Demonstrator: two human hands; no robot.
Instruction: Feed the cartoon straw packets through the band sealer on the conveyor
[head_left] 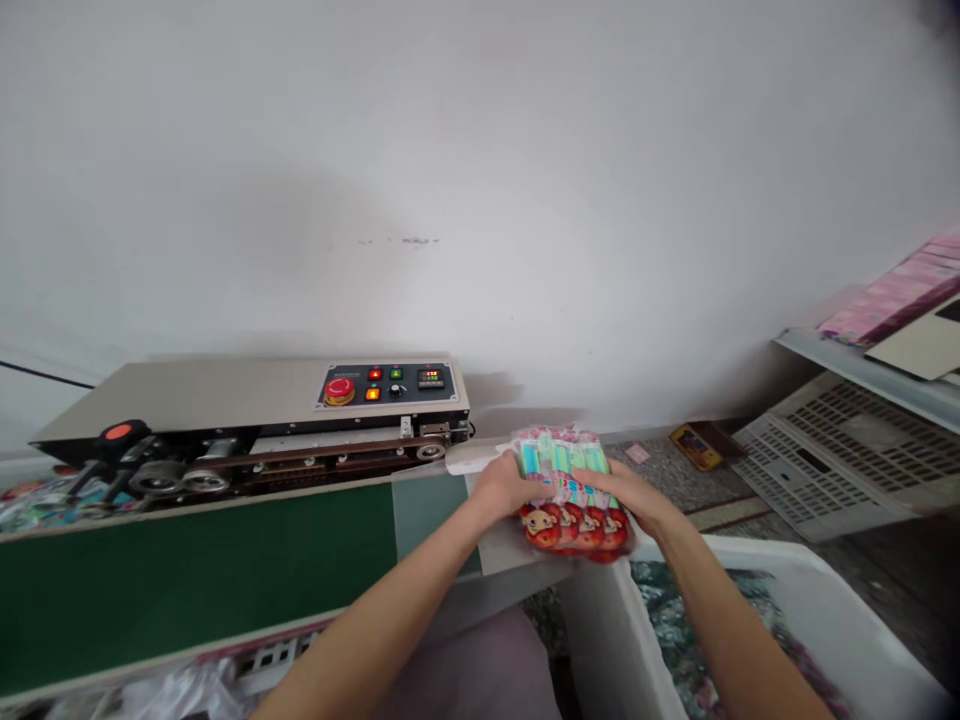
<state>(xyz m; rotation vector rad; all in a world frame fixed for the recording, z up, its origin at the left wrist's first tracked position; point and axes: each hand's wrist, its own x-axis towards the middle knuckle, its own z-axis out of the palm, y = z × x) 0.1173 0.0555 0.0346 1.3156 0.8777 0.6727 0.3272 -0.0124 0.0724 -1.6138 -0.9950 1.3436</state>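
Note:
A clear plastic bag of dolls with red hair and green and blue stripes is held between my two hands, at the right end of a belt sealing machine. My left hand closes on the bag's left side, thumb across its front. On the right side, my right hand grips it likewise, fingers partly hidden behind it. The bag is upright, slightly blurred, above the end of the green conveyor belt and the near corner of a white tub.
The tub holds several dark, shiny packages. Behind it, a grey plastic crate stands tilted under a shelf with pink boxes. A red stop button and lit switches sit on the machine's panel. A wall rises behind.

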